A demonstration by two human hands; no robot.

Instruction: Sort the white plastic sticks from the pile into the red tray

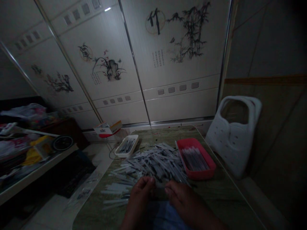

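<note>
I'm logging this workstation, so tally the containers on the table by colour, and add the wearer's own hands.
Red container: 1
White container: 1
Hands, left hand and right hand: 2
Total: 4

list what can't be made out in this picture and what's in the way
- Head view: whatever is between the fingertips of the left hand and right hand; dimness and blur hide it.
- Head view: the lower sticks in the heap; those on top cover them.
- Head view: the small print on the white box; too small and dark.
- Head view: the table's near edge; cut off by the bottom of the picture.
</note>
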